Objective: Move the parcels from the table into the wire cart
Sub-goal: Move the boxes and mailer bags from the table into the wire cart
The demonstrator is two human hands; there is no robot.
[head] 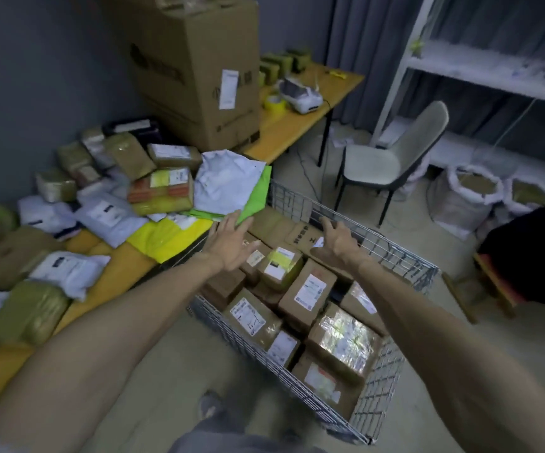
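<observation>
The wire cart [405, 266] stands on the floor to the right of the yellow table [124, 266] and holds several brown cardboard parcels [307, 292] with white labels. My left hand [232, 243] reaches with straight fingers over the cart's left side, fingertips at the edge of a green mailer bag [258, 197] that hangs off the table. My right hand [336, 240] hovers with spread fingers above the parcels at the cart's far end and holds nothing. On the table lie several parcels: a white mailer [228, 184], a yellow bag [163, 237], a taped box [161, 191], olive-wrapped packs.
A big cardboard box [199, 67] stands on the table's far part, with a label printer [300, 93] and yellow tape roll [274, 101] beyond it. A pale chair [392, 158], white shelving [493, 70] and filled sacks [470, 191] are to the right. A dark object [532, 253] sits at the right edge.
</observation>
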